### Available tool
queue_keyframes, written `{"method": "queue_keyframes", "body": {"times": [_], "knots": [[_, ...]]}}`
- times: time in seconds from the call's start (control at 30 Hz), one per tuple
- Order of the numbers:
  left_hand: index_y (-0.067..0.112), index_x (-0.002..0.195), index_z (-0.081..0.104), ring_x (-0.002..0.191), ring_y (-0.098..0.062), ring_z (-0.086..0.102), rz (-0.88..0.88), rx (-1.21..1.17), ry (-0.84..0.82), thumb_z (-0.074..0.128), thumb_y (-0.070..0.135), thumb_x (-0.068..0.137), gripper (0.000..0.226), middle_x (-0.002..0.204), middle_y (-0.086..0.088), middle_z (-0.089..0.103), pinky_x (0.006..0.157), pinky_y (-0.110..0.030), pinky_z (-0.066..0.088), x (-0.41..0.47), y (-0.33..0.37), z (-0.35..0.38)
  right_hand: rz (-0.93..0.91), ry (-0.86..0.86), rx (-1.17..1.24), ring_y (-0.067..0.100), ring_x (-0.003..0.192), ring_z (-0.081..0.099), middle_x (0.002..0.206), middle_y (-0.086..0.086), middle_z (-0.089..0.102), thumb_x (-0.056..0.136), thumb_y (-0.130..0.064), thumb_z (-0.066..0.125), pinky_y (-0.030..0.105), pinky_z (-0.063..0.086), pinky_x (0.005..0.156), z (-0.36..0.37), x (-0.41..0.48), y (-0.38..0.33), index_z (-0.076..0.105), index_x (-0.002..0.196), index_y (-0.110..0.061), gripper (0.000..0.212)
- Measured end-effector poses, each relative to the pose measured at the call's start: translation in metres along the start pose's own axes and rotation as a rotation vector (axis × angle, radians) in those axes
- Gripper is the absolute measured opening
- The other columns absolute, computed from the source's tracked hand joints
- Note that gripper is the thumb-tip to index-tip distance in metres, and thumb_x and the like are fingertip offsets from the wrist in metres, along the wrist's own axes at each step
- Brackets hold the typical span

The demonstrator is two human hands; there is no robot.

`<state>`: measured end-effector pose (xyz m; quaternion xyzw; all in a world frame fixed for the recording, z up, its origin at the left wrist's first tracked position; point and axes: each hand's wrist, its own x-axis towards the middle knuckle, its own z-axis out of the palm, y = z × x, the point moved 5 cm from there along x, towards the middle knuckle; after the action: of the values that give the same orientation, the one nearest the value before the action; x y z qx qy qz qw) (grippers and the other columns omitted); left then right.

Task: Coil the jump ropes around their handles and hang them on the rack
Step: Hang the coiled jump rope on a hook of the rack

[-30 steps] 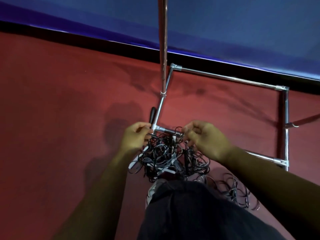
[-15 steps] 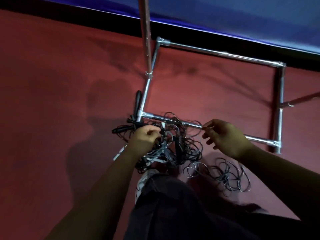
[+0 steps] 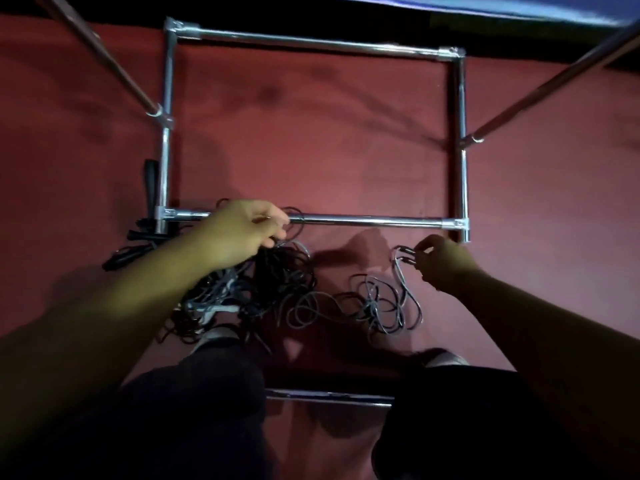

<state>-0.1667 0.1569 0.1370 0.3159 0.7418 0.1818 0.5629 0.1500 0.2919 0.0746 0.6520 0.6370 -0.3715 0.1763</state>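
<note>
The left hand has its fingers curled and pinches a dark strand at the top of the tangle of jump ropes. The tangle lies heaped on the red floor directly under that hand and its wrist. The knuckles cross the near bar of the chrome rack, which runs from this hand toward the right hand. The right hand, well apart from the left and just short of the same bar, pinches a few loops of a grey rope between thumb and fingertips. The rest of the grey rope trails loosely below it and back toward the tangle. Black handles lie to the left of the left hand, by the rack's corner.
</note>
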Motion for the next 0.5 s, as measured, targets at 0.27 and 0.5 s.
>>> {"method": "queue_keyframes", "body": {"times": [0.27, 0.5], "knots": [[0.035, 0.112, 0.07, 0.091, 0.004, 0.071, 0.018, 0.019, -0.104, 0.053, 0.028, 0.105, 0.019, 0.1, 0.022, 0.076, 0.084, -0.026, 0.056, -0.01, 0.015, 0.011, 0.133, -0.036, -0.212, 0.042, 0.102, 0.065, 0.124, 0.024, 0.063, 0.094, -0.017, 0.065, 0.037, 0.054, 0.078, 0.01, 0.022, 0.063, 0.05, 0.139, -0.01, 0.048], [0.033, 0.11, 0.07, 0.092, 0.0, 0.071, 0.063, -0.033, -0.131, 0.051, 0.024, 0.106, 0.022, 0.102, 0.02, 0.076, 0.083, -0.027, 0.059, -0.003, 0.029, 0.021, 0.0, -0.073, -0.305, 0.04, 0.117, 0.058, 0.129, 0.019, 0.055, 0.084, -0.02, 0.078, 0.044, 0.05, 0.098, 0.035, 0.045, 0.048, 0.048, 0.144, -0.012, 0.067]]}}
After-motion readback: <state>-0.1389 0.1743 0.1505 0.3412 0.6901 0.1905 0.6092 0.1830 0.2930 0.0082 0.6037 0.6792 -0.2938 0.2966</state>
